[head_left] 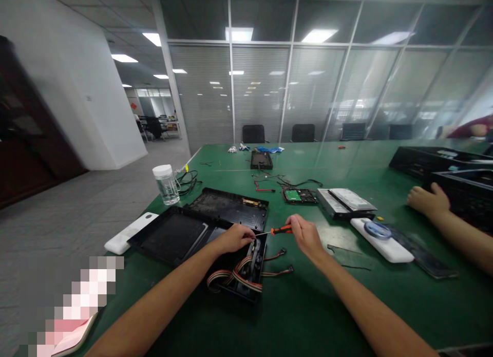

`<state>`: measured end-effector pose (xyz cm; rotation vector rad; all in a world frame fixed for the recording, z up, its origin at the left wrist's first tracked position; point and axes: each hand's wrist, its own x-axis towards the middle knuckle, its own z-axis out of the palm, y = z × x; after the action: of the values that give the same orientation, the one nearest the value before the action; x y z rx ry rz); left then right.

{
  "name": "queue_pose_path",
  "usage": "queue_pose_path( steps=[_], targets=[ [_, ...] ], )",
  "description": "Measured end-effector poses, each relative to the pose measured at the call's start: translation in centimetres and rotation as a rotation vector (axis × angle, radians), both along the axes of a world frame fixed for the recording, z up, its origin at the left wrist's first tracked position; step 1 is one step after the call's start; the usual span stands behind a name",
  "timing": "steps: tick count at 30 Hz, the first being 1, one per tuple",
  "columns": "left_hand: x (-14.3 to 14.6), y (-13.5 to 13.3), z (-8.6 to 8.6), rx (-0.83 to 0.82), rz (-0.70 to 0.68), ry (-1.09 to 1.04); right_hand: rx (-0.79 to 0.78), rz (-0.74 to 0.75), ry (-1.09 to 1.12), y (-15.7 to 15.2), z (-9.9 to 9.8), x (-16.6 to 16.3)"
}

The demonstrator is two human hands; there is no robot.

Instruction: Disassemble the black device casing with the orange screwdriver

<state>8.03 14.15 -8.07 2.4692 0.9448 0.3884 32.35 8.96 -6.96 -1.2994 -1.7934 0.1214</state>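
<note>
My right hand (307, 238) is closed around the handle of an orange and black screwdriver (282, 229). The screwdriver's thin shaft points left, and its tip meets the right end of a black plastic casing (167, 236). At that same spot the fingers of my left hand (235, 239) are bent together against the casing. Whatever they pinch is too small to make out. Just below my left hand, striped wires (219, 279) in red, black and white loop out of the casing, and thin leads with small plugs (289, 269) stick out to its right.
Behind the casing lies a second black panel (231, 205). A clear jar (166, 185) and a white power bank (131, 233) stand left. Rightward are a bare hard drive (300, 196), a metal drive unit (342, 205), a white device (381, 241) and another person's hand (429, 200).
</note>
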Motion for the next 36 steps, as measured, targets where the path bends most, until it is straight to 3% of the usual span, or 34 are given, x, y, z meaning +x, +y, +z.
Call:
queue_pose_path(
  steps=[15,36],
  targets=[
    [-0.1,-0.1,0.1,-0.02,0.024,-0.01,0.027,-0.033,-0.305,-0.4,0.9,0.3],
    [-0.2,-0.1,0.1,0.026,-0.001,-0.021,0.011,-0.033,-0.25,-0.5,1.2,0.3]
  ],
)
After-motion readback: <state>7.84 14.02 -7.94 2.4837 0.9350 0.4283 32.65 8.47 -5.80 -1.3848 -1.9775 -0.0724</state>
